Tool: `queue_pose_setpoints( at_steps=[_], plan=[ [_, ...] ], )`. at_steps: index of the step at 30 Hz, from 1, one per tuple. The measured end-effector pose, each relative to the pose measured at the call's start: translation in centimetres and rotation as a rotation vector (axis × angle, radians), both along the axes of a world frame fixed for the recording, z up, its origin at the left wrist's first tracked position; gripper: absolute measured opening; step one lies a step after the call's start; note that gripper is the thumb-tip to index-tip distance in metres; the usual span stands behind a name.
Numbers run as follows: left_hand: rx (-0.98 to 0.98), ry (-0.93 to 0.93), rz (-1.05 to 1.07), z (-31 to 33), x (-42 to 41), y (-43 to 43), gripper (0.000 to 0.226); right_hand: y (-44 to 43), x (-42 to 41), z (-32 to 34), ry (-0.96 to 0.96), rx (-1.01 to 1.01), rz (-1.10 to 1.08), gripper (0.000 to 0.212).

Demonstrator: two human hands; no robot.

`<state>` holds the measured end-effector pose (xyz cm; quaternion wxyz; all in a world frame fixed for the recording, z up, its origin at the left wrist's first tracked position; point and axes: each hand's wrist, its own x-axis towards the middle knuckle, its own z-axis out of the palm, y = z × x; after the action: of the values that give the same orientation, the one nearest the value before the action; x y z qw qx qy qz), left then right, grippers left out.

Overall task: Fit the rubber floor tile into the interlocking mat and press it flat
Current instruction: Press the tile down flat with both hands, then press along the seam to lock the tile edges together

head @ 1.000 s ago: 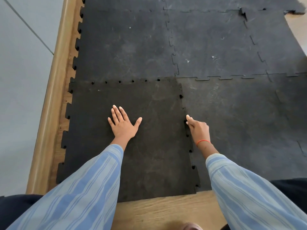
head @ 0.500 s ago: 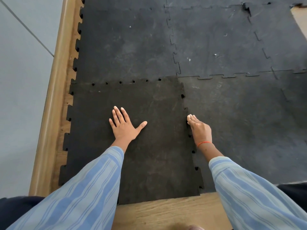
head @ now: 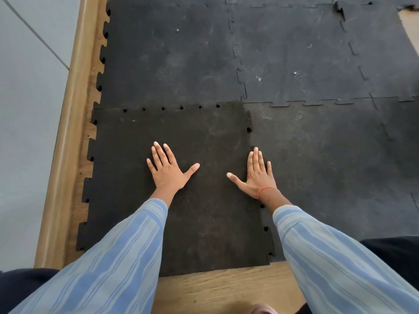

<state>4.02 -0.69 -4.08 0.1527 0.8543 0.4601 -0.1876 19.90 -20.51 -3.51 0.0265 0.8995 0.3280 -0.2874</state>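
Observation:
A dark rubber floor tile [head: 186, 218] with toothed edges lies in the near left corner of the black interlocking mat [head: 317, 155]. Small gaps show along its far seam and its right seam. My left hand [head: 169, 169] lies flat on the tile's middle, fingers spread. My right hand [head: 256, 175] lies flat across the tile's right seam, palm down, fingers together and thumb out, partly on the neighbouring mat piece. Neither hand holds anything.
A wooden skirting board [head: 68, 132] and a grey wall [head: 27, 98] run along the left. Bare wood floor [head: 217, 288] shows in front of the tile. Several joined mat pieces [head: 172, 55] stretch away beyond it. My striped sleeves cover the tile's near corners.
My right hand went from pinched fingertips at the right seam to a flat open palm over it. My left hand stayed flat on the tile. The view shifted slightly.

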Motion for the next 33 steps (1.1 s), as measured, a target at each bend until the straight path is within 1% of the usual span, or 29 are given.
queue_pose_setpoints(
  at_steps=[5, 9, 11, 14, 16, 20, 23, 26, 28, 30, 33],
  plan=[
    [-0.042, 0.021, -0.016, 0.6, -0.2, -0.2, 0.124, 0.9, -0.1, 0.5, 0.020, 0.002, -0.045, 0.108],
    [-0.066, 0.044, -0.051, 0.6, -0.3, 0.5, 0.128, 5.6, 3.6, 1.9, 0.036, 0.071, -0.020, 0.100],
    [-0.064, 0.046, -0.057, 0.4, -0.3, 0.6, 0.129, 7.6, 5.3, 2.4, 0.013, 0.062, 0.014, 0.099],
    [-0.050, 0.040, -0.056, -0.1, -0.3, 0.7, 0.129, 8.4, 6.1, 2.1, -0.016, 0.013, 0.058, 0.106],
    [-0.037, 0.037, -0.057, -0.2, -0.3, 0.8, 0.129, 8.6, 6.4, 2.0, 0.013, -0.002, 0.056, 0.114],
    [-0.028, 0.029, -0.055, -0.1, -0.5, 0.6, 0.128, 8.5, 6.7, 2.2, 0.069, -0.024, 0.071, 0.122],
    [-0.031, 0.034, -0.059, -0.1, -0.5, 0.5, 0.129, 8.5, 6.6, 2.4, 0.085, -0.083, 0.075, 0.126],
    [-0.031, 0.037, -0.062, 0.0, -0.4, 0.8, 0.128, 9.2, 6.7, 2.6, 0.103, -0.080, 0.042, 0.128],
    [-0.030, 0.040, -0.064, 0.0, -0.5, 0.8, 0.127, 9.7, 7.0, 2.9, 0.110, -0.114, 0.036, 0.129],
    [-0.035, 0.041, -0.068, 0.1, -0.5, 0.7, 0.127, 10.4, 7.2, 3.1, 0.087, -0.140, 0.054, 0.127],
    [-0.058, 0.036, -0.074, 0.1, -0.3, 0.8, 0.129, 12.3, 7.4, 3.1, 0.054, -0.056, 0.164, 0.115]
  ],
)
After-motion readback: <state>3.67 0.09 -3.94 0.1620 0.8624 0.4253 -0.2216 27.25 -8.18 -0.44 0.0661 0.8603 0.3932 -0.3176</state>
